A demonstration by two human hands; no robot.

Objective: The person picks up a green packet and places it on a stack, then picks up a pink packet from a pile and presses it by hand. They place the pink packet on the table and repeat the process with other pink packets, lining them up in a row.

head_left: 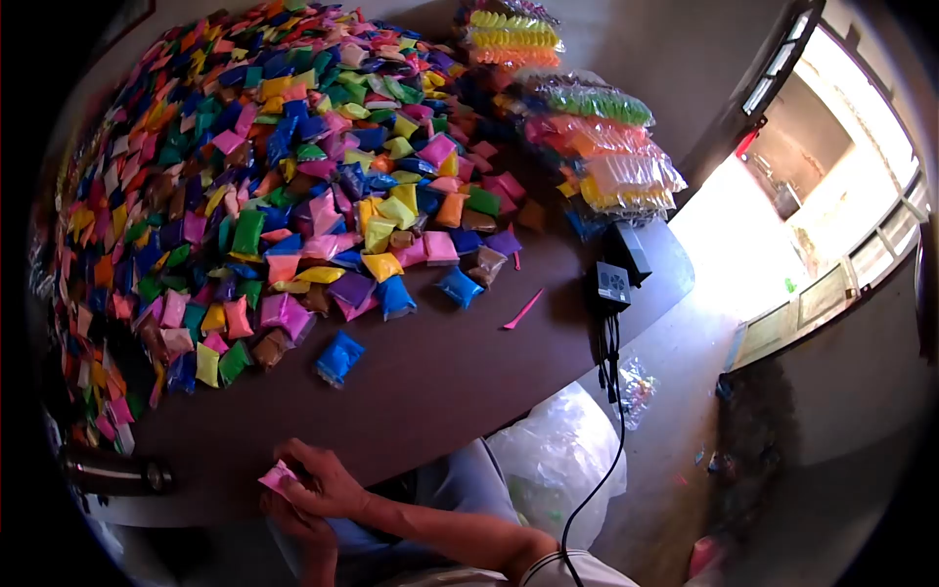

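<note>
Near the table's front edge, a small pink packet (pixel 278 476) is pinched between my two hands. My right hand (pixel 328 483) comes over it from the right with bent fingers closed at the packet. Below it, my left hand (pixel 301 526) is curled around the packet's lower side, its fingers partly hidden by the right hand. A blue packet (pixel 340 358) lies by itself on the brown table (pixel 430 382), farther forward than my hands. A large heap of small coloured packets (pixel 293 147) covers the table's far left.
Bundled strips of clear packs (pixel 606 147) stand at the back right. Black boxes (pixel 612 286) with cables (pixel 608 362) sit at the right edge. A pink stick-like tool (pixel 523 308) lies on the table. A clear plastic bag (pixel 562 460) stands beside my legs. A dark cylinder (pixel 117 474) lies at left.
</note>
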